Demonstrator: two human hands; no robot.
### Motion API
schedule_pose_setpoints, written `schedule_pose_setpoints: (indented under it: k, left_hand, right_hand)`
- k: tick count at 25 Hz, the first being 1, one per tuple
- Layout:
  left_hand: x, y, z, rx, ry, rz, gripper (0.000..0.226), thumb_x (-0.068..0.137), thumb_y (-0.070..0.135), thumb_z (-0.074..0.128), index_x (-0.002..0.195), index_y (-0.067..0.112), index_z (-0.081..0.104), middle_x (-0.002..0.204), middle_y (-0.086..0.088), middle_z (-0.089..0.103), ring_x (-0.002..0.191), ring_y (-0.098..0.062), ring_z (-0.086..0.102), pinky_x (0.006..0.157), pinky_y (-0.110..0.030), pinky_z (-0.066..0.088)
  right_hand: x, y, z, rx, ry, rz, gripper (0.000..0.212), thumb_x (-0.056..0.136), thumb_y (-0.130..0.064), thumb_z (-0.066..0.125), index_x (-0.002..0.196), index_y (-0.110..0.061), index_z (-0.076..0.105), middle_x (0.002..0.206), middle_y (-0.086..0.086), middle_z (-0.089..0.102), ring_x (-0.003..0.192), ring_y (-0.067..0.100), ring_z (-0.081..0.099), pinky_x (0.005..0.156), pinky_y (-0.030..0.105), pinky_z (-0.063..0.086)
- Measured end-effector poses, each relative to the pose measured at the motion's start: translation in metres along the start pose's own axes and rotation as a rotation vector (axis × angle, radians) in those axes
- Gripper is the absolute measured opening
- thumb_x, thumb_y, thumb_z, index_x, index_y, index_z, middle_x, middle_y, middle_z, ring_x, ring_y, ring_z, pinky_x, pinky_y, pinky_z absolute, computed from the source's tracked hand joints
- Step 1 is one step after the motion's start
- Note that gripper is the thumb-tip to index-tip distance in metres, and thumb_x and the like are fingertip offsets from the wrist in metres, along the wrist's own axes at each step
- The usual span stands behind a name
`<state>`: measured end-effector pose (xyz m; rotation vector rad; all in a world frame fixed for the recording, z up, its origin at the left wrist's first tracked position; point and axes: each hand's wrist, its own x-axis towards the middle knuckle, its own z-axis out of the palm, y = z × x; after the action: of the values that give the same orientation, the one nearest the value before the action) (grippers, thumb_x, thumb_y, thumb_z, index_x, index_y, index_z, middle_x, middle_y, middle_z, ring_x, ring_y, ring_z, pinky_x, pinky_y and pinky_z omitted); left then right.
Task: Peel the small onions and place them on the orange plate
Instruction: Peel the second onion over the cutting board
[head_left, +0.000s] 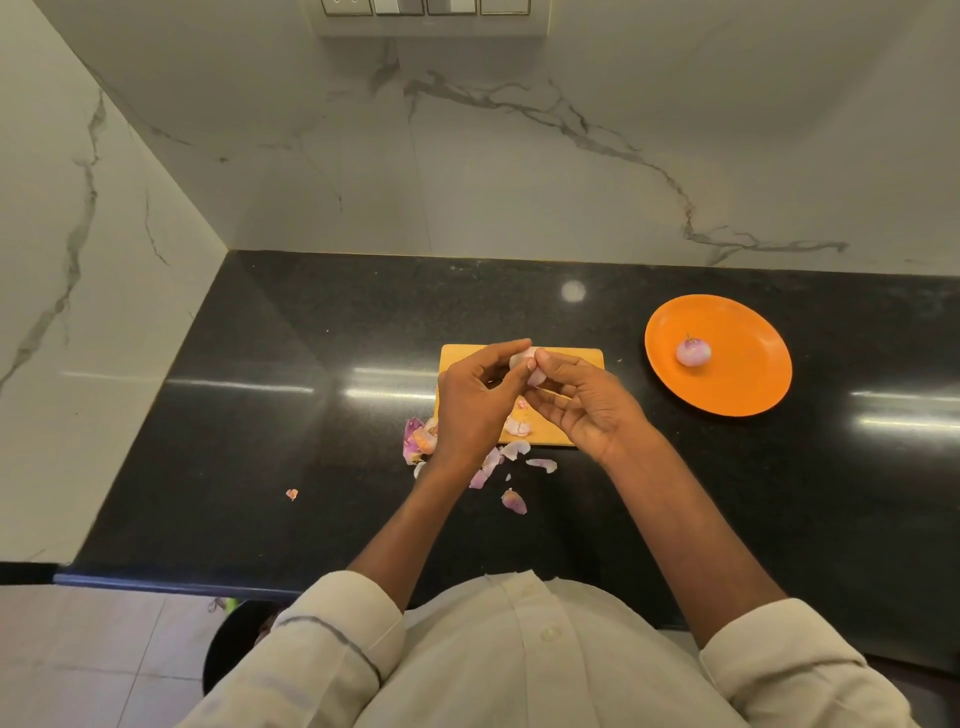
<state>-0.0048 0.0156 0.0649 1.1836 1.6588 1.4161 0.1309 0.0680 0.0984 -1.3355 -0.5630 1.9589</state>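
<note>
A small pale onion (525, 364) is pinched between the fingertips of my left hand (475, 402) and my right hand (582, 402), held just above a yellow cutting board (582, 358). Most of the onion is hidden by my fingers. Another onion piece (517, 427) lies on the board under my hands. To the right, an orange plate (743, 384) sits on the black counter with one peeled purple-white onion (693, 351) on it.
Loose purple and pink onion skins (415, 441) lie on the counter at the board's left corner and in front of it, with one scrap (292, 494) further left. Marble walls close the back and left. The counter's front edge (156, 584) runs near my body.
</note>
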Motion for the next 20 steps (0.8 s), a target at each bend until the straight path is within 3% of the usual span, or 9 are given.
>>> schedule_pose_setpoints:
  k: [5, 10, 15, 20]
  left_hand:
    - [-0.012, 0.001, -0.005, 0.08, -0.005, 0.092, 0.03, 0.103, 0.018, 0.073, 0.132, 0.012, 0.074, 0.122, -0.002, 0.078, 0.11, -0.011, 0.076, 0.095, -0.027, 0.063]
    - [-0.009, -0.005, -0.023, -0.205, -0.184, -0.127, 0.037, 0.099, 0.011, 0.076, 0.135, 0.014, 0.069, 0.13, -0.002, 0.072, 0.12, -0.018, 0.071, 0.1, -0.037, 0.062]
    - [-0.02, -0.01, -0.026, -0.128, -0.222, -0.109, 0.037, 0.096, 0.009, 0.079, 0.131, 0.015, 0.069, 0.126, 0.001, 0.072, 0.118, -0.013, 0.07, 0.102, -0.034, 0.061]
    - [-0.014, -0.011, -0.038, -0.136, -0.199, -0.159, 0.029, 0.096, 0.02, 0.08, 0.124, 0.017, 0.071, 0.119, 0.001, 0.073, 0.111, -0.016, 0.071, 0.1, -0.041, 0.062]
  right_hand:
    - [-0.011, 0.007, 0.005, 0.061, 0.028, -0.035, 0.017, 0.091, -0.008, 0.079, 0.107, -0.004, 0.075, 0.105, 0.015, 0.08, 0.099, 0.029, 0.079, 0.091, 0.041, 0.064]
    - [-0.022, 0.022, 0.009, -0.037, 0.079, -0.131, 0.022, 0.096, 0.0, 0.07, 0.117, -0.006, 0.073, 0.102, 0.008, 0.081, 0.1, 0.024, 0.079, 0.093, 0.039, 0.063]
    - [-0.03, 0.042, 0.012, 0.021, 0.101, -0.215, 0.03, 0.102, 0.003, 0.059, 0.128, -0.007, 0.071, 0.118, 0.011, 0.077, 0.111, 0.026, 0.076, 0.097, 0.037, 0.062]
    - [-0.037, 0.053, 0.021, 0.066, 0.058, -0.233, 0.031, 0.107, -0.001, 0.051, 0.129, -0.009, 0.072, 0.128, 0.009, 0.074, 0.121, 0.025, 0.071, 0.103, 0.038, 0.059]
